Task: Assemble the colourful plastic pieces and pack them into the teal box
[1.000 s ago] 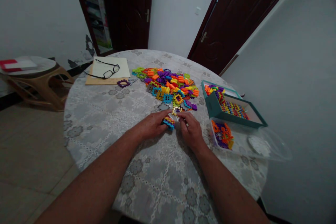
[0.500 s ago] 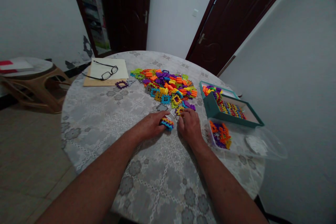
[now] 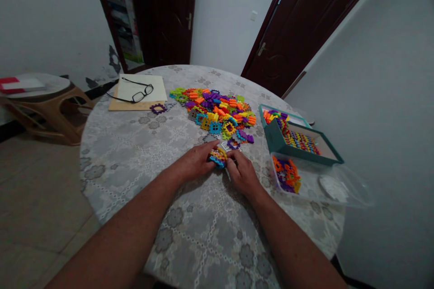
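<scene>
My left hand (image 3: 199,161) is closed around a small stack of colourful plastic building pieces (image 3: 217,159), with blue at the bottom and yellow and orange above. From the other side my right hand (image 3: 240,169) pinches a yellow frame-shaped piece (image 3: 223,151) against the top of that stack. Its fingertips partly cover the piece. Just beyond the hands lie a purple frame piece (image 3: 233,144) and a white one (image 3: 225,146). A large loose heap of building pieces (image 3: 220,108) spreads over the table behind them.
A clear plastic box (image 3: 276,180) with orange and purple pieces stands at right, beside a green box (image 3: 276,141) holding rows of pieces. Eyeglasses (image 3: 139,96) rest on papers (image 3: 159,86) at the far left. A patterned cloth covers the round table (image 3: 135,153).
My right hand has drawn back from the heap's near edge with the yellow piece and brought it onto the stack. The purple frame piece is now uncovered. My left hand stays nearly in place.
</scene>
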The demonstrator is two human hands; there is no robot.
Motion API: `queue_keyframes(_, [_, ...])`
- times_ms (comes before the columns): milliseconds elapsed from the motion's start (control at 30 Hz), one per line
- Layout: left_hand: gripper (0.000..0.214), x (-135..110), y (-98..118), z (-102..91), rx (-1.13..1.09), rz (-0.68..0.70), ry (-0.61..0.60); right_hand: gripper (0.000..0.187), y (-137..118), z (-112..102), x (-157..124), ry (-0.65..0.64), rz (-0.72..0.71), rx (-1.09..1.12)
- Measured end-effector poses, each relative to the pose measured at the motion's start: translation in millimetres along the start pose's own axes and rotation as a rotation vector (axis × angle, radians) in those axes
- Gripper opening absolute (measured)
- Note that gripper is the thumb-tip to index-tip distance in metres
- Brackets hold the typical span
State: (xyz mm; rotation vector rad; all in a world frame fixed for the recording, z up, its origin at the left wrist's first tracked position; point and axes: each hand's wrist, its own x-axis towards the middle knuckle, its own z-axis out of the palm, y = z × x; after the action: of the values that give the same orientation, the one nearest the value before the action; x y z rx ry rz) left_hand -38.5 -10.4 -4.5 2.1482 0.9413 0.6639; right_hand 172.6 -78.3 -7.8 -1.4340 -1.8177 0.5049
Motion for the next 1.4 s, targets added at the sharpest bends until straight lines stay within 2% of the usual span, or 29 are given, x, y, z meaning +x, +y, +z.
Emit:
queue_keyframes(433, [0.071,1,-4,3.1,0.010,0.014,0.009,0.020,3,-4,9,0.015,-0.065,-0.032])
queue_keyframes(633, [0.075,0,-7,4.0,0.022,0.038,0.005,0.023,5,-7,15,-0.043,-0.162,-0.080])
queue_keyframes(833, [0.073,-1,-6,2.9,0.013,0.036,-0.032,0.023,2,-2,15,-0.052,-0.134,-0.061])
queue_keyframes(933, [0.074,-1,-4,1.4,0.007,0.019,-0.033,0.026,10,-3,14,0.013,-0.120,-0.025])
queue_keyframes(1000, [0.074,-1,-3,1.3,-0.001,0.013,-0.032,0.026,19,-5,16,0.109,-0.138,-0.083])
queue_keyframes(1100, [0.073,1,-3,2.3,-0.001,0.003,-0.025,0.030,33,-6,22,0.219,-0.148,-0.281])
queue_keyframes(1233, [0.068,1,-5,3.4,0.015,0.024,-0.015,0.032,43,-3,25,0.164,-0.011,-0.525])
queue_keyframes(1333, [0.060,1,-7,3.2,0.029,0.056,-0.001,0.024,43,0,24,0.127,0.078,-0.583])
queue_keyframes(1400, [0.056,1,-9,3.0,0.034,0.068,0.006,0.019,43,1,23,0.128,0.083,-0.581])
